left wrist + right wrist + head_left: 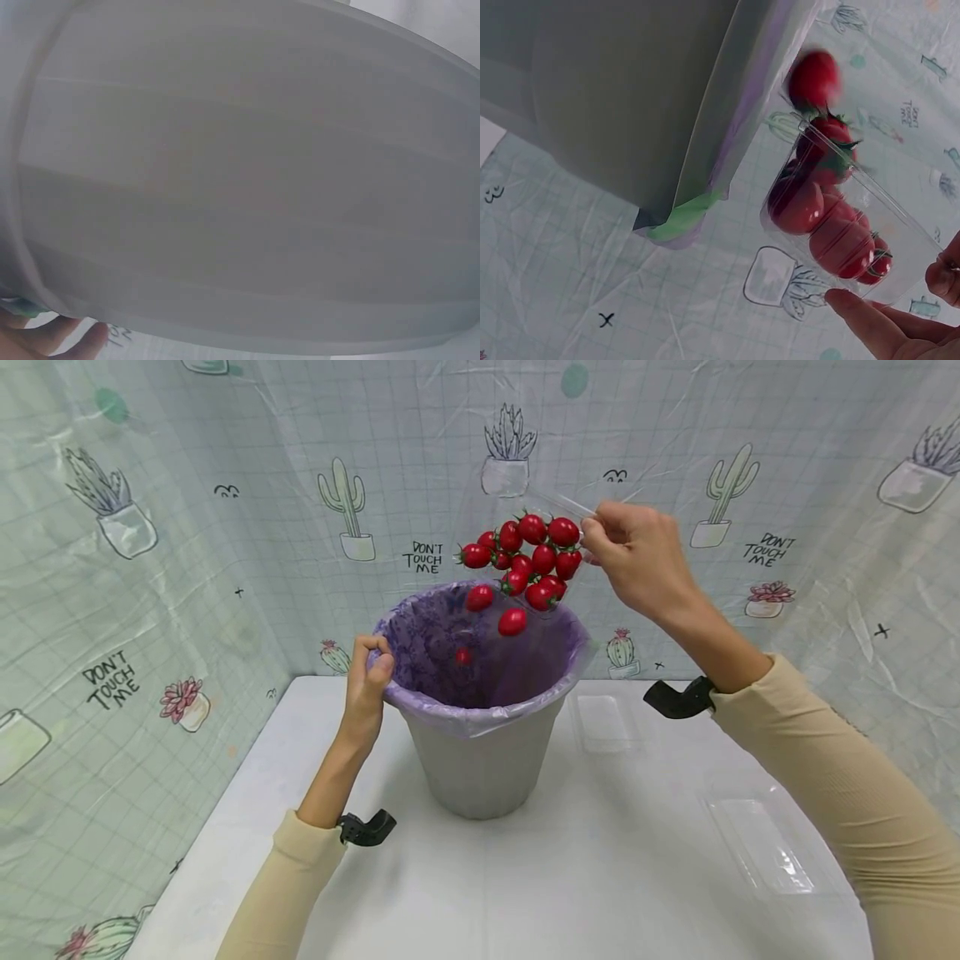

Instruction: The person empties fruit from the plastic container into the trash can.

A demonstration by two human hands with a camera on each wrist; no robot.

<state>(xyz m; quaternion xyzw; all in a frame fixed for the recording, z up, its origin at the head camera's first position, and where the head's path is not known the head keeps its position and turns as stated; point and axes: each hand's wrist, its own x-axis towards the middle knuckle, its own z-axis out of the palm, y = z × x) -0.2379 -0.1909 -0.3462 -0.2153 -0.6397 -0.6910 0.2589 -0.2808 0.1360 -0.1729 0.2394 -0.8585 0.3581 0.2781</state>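
A grey bin (483,768) lined with a purple bag (476,720) stands on the white table. My left hand (367,681) grips its left rim, thumb over the liner; the bin wall (247,180) fills most of the left wrist view. Above the bin's far right side, my right hand (637,556) holds a clear plastic box (904,232) by its edge, tipped toward the opening. Red cherry tomatoes (532,529) with green stems spill from it. Loose tomatoes (512,622) are in mid-air over the opening, and another tomato (462,656) shows inside the bin.
Behind the bin, one clear plastic tray (603,724) lies on the white table (600,877). A second clear tray (761,843) sits nearer, under my right forearm's side. A sheet printed with cacti (262,543) surrounds the table.
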